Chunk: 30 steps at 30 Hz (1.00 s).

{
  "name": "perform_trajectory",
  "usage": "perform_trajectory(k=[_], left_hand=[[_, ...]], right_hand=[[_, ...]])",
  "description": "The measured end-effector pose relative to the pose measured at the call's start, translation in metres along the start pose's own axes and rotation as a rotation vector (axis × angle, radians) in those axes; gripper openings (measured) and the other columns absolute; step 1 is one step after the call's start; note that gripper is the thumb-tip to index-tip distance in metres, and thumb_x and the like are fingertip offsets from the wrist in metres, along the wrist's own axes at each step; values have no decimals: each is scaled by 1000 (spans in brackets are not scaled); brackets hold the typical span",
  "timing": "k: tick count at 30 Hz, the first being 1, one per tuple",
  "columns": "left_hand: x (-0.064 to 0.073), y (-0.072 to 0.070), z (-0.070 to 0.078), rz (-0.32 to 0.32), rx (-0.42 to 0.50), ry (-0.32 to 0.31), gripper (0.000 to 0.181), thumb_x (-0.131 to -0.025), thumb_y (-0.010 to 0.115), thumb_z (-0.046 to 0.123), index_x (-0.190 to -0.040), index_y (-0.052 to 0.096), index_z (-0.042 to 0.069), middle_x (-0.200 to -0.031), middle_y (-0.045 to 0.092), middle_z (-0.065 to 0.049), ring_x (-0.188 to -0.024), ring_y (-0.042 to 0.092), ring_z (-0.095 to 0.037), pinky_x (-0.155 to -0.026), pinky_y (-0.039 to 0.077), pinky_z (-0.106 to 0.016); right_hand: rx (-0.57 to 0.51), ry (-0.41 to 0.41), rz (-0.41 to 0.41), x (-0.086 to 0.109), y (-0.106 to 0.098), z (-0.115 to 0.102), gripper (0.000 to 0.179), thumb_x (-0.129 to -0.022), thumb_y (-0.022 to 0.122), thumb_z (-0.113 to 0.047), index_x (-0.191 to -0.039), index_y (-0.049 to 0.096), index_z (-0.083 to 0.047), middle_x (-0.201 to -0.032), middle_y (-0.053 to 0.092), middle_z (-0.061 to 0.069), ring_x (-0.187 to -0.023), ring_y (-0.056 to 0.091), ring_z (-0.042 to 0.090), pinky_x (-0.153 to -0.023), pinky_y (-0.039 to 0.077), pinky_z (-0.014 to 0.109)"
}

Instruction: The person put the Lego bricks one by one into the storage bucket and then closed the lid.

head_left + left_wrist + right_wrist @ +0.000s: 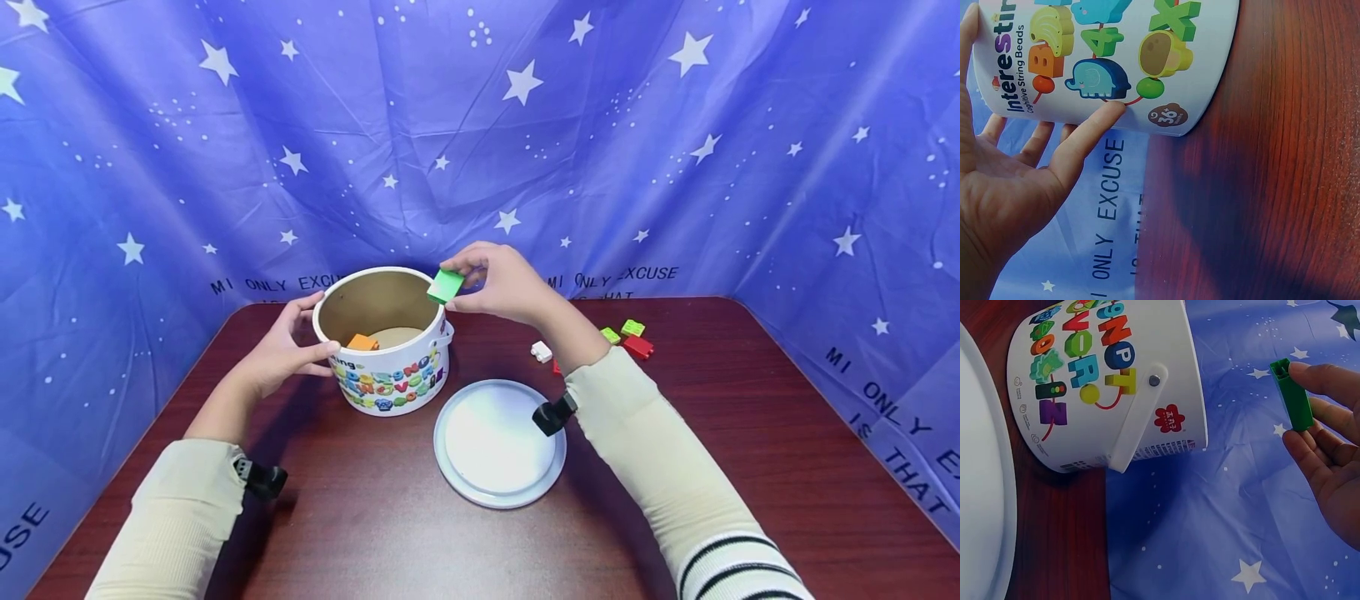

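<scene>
A white bucket [390,379] printed with colourful letters stands on the table, with an orange building block [363,342] inside it. The left hand [291,350] holds the bucket's left side, its thumb on the front wall and its fingers around the far side by the rim. The left wrist view shows that hand [1016,169] against the printed wall. Above the right rim, the right hand [498,279] pinches a green building block [446,286] between thumb and fingers. In the right wrist view the green block [1294,397] has its hollow end showing.
A round pale lid [498,442] lies in front and right of the bucket. Farther right are a white block [541,352], lime blocks [632,327] and a red block [638,347]; the right forearm partly covers another red piece. A starry blue curtain [480,125] hangs behind the table.
</scene>
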<state>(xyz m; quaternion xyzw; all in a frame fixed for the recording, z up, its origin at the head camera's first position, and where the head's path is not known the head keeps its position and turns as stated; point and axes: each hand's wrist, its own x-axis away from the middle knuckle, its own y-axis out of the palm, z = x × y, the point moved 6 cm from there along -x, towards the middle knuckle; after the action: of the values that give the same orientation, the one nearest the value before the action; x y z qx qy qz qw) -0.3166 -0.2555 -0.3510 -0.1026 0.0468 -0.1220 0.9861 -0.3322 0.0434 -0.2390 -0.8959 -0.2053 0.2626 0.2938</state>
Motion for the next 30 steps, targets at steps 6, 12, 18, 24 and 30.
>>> perform_trajectory(k=[6, 12, 18, 24, 30], left_hand=[[0, 1, 0, -2, -3, -2, 88, -89, 68, 4, -154, 10, 11, -143, 24, -28, -113, 46, -36, -75, 56, -58], [0, 1, 1, -3, 1, 3, 88, -88, 68, 3, -154, 10, 10, -143, 24, -27, -114, 46, -37, -74, 56, -58], [0, 1, 2, 0, 1, 10, 87, -89, 68, 3, -154, 10, 10, -142, 24, -27, -117, 43, -42, -74, 56, -57], [0, 1, 1, 0, 11, 9, 87, -89, 68, 3, -154, 10, 10, -142, 23, -28, -117, 43, -42, -74, 55, -59], [1, 0, 1, 9, 3, 6, 87, -89, 68, 3, -154, 10, 10, -142, 25, -27, -114, 45, -38, -72, 57, -56]], right_hand=[[33, 9, -31, -12, 7, -4, 46, -74, 84, -10, -118, 69, -3, -109, 64, 6, -89, 66, 22, -80, 55, 26], [80, 28, -74, -24, 18, -7, 46, -75, 83, -10, -118, 68, -3, -107, 64, 8, -88, 66, 22, -78, 55, 23], [129, 36, -102, -38, 33, -5, 46, -74, 83, -12, -117, 69, -3, -103, 67, 8, -91, 65, 22, -77, 53, 21], [134, 58, -134, -47, 48, 0, 47, -76, 83, -13, -119, 68, -2, -106, 68, 9, -96, 64, 20, -80, 52, 20], [43, 89, -148, -50, 61, 8, 45, -76, 81, -7, -118, 67, 1, -105, 69, 11, -93, 66, 20, -79, 53, 19]])
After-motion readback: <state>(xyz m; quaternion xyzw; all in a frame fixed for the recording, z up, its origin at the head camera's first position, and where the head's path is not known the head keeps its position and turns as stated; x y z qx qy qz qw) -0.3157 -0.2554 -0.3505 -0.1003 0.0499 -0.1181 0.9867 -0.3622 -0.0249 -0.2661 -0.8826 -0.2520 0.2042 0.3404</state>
